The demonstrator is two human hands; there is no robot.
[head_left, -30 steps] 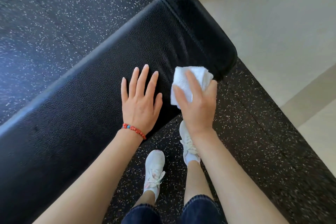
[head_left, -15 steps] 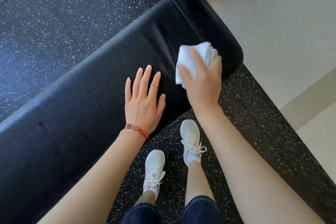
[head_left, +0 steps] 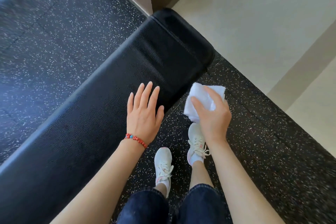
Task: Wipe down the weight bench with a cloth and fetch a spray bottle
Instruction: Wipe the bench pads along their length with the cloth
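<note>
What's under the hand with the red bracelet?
The black bench. The left hand lies open, flat on its padding. The patch right under the palm is covered, so anything there can't be seen.

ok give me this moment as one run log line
left hand: flat on black padded weight bench | right hand: grips folded white cloth, off bench's near edge | spray bottle: not in view

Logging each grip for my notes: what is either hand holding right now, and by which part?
The right hand grips the white cloth, bunched, round its middle. The left hand holds nothing, flat on the bench.
</note>
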